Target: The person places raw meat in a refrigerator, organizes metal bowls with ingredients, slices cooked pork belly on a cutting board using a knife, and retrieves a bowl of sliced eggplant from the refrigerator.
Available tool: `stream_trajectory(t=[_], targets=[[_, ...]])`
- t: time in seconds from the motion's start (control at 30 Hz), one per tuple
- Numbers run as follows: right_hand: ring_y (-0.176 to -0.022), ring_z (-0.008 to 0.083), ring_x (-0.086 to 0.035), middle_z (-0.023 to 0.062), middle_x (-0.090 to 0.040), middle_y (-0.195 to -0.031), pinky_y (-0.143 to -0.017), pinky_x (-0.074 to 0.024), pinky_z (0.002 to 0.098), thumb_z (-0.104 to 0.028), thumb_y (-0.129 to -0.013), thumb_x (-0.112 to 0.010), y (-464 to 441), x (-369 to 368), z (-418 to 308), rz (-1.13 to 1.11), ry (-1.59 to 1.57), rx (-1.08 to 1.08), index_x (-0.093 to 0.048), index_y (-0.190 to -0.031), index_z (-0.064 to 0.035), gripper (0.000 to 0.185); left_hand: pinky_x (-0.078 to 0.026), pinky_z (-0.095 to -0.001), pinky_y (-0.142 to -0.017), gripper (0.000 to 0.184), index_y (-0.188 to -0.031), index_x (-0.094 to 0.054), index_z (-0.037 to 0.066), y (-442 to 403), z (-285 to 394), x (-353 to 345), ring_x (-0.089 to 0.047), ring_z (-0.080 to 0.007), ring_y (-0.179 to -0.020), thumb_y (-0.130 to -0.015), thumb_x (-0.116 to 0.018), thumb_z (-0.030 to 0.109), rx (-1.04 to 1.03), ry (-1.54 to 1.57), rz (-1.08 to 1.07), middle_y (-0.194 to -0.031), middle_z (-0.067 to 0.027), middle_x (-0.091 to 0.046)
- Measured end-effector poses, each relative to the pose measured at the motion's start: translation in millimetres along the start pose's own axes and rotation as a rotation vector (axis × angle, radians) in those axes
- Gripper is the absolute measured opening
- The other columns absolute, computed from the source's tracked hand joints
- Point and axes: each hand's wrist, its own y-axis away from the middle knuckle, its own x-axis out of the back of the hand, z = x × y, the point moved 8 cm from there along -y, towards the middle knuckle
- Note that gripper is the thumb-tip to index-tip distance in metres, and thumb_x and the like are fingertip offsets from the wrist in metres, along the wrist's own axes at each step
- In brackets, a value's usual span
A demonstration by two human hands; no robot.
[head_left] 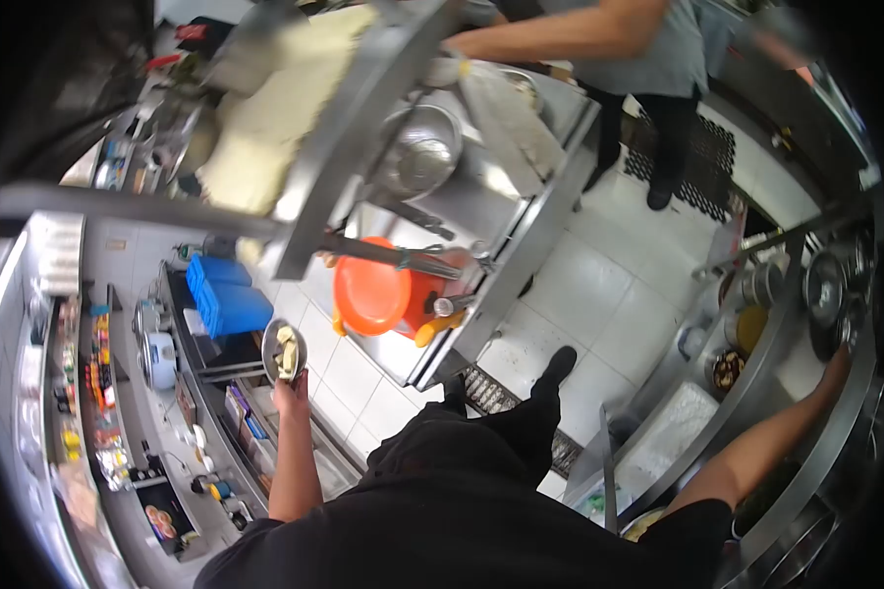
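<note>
A small metal bowl [274,339] with pale yellow chunks [286,353] in it is held out at the left of the view. My left hand [291,391] grips its near edge, fingers mostly under it. At the far right my right hand [844,355] reaches to a shelf, beside a dark round pan [825,290]. Its fingers are too blurred and small to make out, so I cannot tell whether it holds the pan or something near it.
A metal counter [481,211] carries an orange-red container [373,285] and a large metal bowl [420,152]. Another person [629,44] stands beyond it. Blue bins [231,299] are at left. Containers [729,368] fill the right shelf. Tiled floor [599,285] lies between.
</note>
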Motion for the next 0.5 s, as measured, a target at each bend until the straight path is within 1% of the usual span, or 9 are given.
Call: stream_trajectory(t=[0.07,0.1,0.13,0.17,0.2,0.23,0.37,0.47,0.5], targets=[[-0.120,0.0395,-0.057,0.0258,-0.062,-0.129,-0.105,-0.0418,0.0406,-0.052,-0.101,-0.045,63,20,-70,0.226,0.068,0.059,-0.057,-0.132,0.0077,0.068,-0.063,-0.0412,-0.086,0.029,-0.123,-0.058,-0.003,6,10,-19,-0.068,-0.0300,-0.099,-0.098,-0.051,0.011,-0.069,0.022,-0.062,-0.121,-0.0158,-0.062],[-0.109,0.0390,-0.063,0.0240,-0.067,-0.122,-0.101,-0.0451,0.0413,-0.053,-0.101,-0.044,88,28,-96,0.282,0.176,-0.011,-0.059,-0.128,0.0086,0.069,-0.062,-0.0428,-0.087,0.030,-0.124,-0.058,-0.003,9,17,-28,-0.067,-0.0301,-0.102,-0.098,-0.051,0.010,-0.111,0.037,-0.097,-0.123,-0.0155,-0.061],[-0.094,0.0336,-0.063,0.0200,-0.069,-0.111,-0.091,-0.0490,0.0400,-0.049,-0.101,-0.049,108,28,-118,0.189,0.104,-0.040,-0.061,-0.124,0.0079,0.063,-0.062,-0.0435,-0.088,0.028,-0.122,-0.058,-0.002,4,23,-33,-0.066,-0.0303,-0.106,-0.098,-0.052,0.011,-0.150,0.017,-0.160,-0.123,-0.0158,-0.061],[-0.083,0.0281,-0.061,0.0160,-0.068,-0.102,-0.081,-0.0502,0.0374,-0.043,-0.101,-0.053,141,31,-157,0.213,-0.053,-0.051,-0.063,-0.121,0.0067,0.055,-0.061,-0.0441,-0.089,0.026,-0.120,-0.058,-0.001,-3,27,-36,-0.065,-0.0304,-0.110,-0.098,-0.052,0.011,-0.184,-0.009,-0.222,-0.123,-0.0161,-0.060],[-0.072,0.0227,-0.060,0.0120,-0.068,-0.093,-0.072,-0.0515,0.0349,-0.037,-0.100,-0.058,174,34,-200,0.239,-0.210,-0.059,-0.064,-0.117,0.0054,0.046,-0.060,-0.0442,-0.090,0.025,-0.119,-0.057,-0.001,-1,31,-41,-0.065,-0.0301,-0.110,-0.098,-0.052,0.011,-0.188,-0.015,-0.240,-0.121,-0.0161,-0.060],[-0.064,0.0170,-0.055,0.0080,-0.066,-0.085,-0.062,-0.0501,0.0311,-0.029,-0.099,-0.063,228,40,-250,0.379,-0.461,-0.055,-0.066,-0.114,0.0037,0.036,-0.060,-0.0443,-0.091,0.024,-0.118,-0.055,-0.001,3,38,-49,-0.064,-0.0298,-0.110,-0.098,-0.053,0.012,-0.186,-0.023,-0.261,-0.120,-0.0162,-0.061],[-0.064,0.0109,-0.054,0.0054,-0.062,-0.081,-0.058,-0.0460,0.0250,-0.015,-0.099,-0.063,389,54,-398,0.421,-0.571,0.143,-0.065,-0.116,0.0011,0.023,-0.057,-0.0449,-0.093,0.022,-0.117,-0.051,-0.001,-4,54,-65,-0.065,-0.0281,-0.109,-0.097,-0.050,0.007,-0.169,-0.081,-0.454,-0.120,-0.0158,-0.061],[-0.063,0.0100,-0.052,0.0052,-0.060,-0.082,-0.057,-0.0454,0.0249,-0.013,-0.101,-0.060,539,54,-537,0.325,-0.624,0.241,-0.065,-0.117,0.0001,0.022,-0.055,-0.0452,-0.098,0.024,-0.118,-0.050,-0.002,-32,36,-68,-0.065,-0.0278,-0.111,-0.095,-0.049,0.005,-0.012,0.073,-0.615,-0.121,-0.0168,-0.062],[-0.064,0.0097,-0.052,0.0045,-0.060,-0.084,-0.057,-0.0450,0.0245,-0.011,-0.101,-0.058,585,43,-570,0.256,-0.627,0.278,-0.064,-0.115,-0.0005,0.019,-0.055,-0.0436,-0.099,0.025,-0.119,-0.050,-0.003,-45,22,-67,-0.065,-0.0272,-0.111,-0.095,-0.048,0.005,0.107,0.119,-0.652,-0.123,-0.0178,-0.062]])
